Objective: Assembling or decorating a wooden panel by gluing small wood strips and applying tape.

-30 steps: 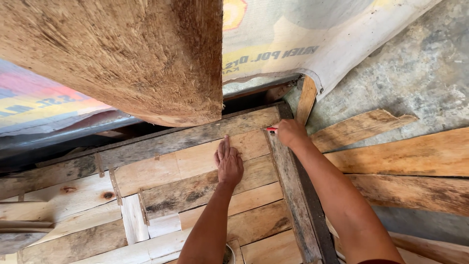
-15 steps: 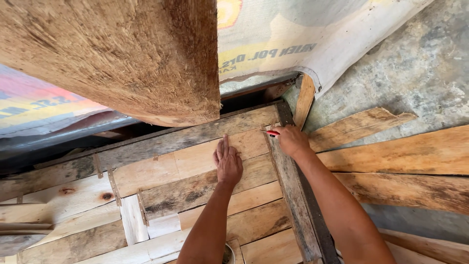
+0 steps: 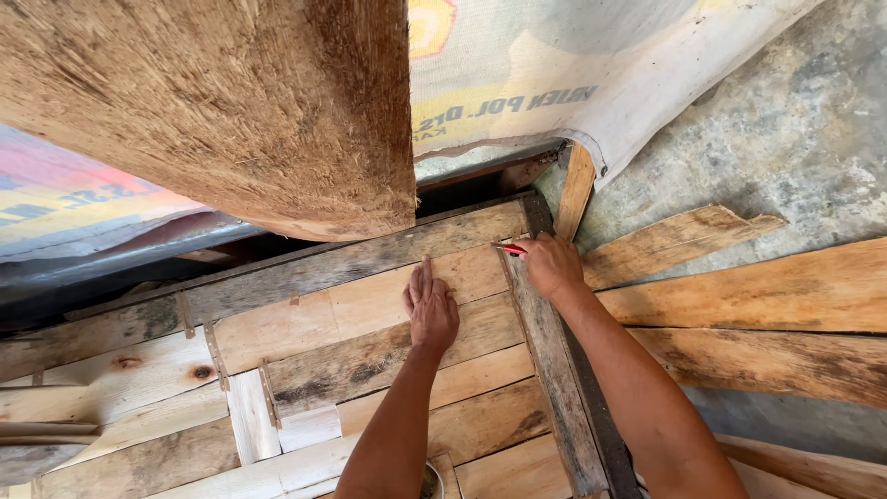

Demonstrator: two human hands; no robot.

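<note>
Now, left hand: the left hand (image 3: 431, 310) lies flat on the pale plank (image 3: 370, 300), palm down, fingers straight and pressed together, gripping nothing.
Right hand: the right hand (image 3: 552, 266) is curled shut around a red pencil (image 3: 510, 248), knuckles up, sitting at the top end of the dark vertical batten (image 3: 554, 370).
Pencil: only its red tip end shows, poking out leftward from the fist and touching the wood just where the pale plank meets the batten, near the panel's upper right corner.
Pale plank: it runs across the panel, just under the grey weathered top board (image 3: 351, 263), and carries the flat hand near its right end.
Panel: a patchwork of boards, light and dark, nailed side by side, with short pale upright pieces (image 3: 251, 416) low on the left.
Overhead: a big rough brown slab (image 3: 240, 102) fills the upper left, hanging in front of the panel's far edge.
Behind: a printed woven sheet (image 3: 554, 83), white with yellow and red, drapes along the top.
Right side: loose rough planks (image 3: 758, 296) lie fanned on the grey concrete floor (image 3: 795, 139), close beside the forearm.
</note>
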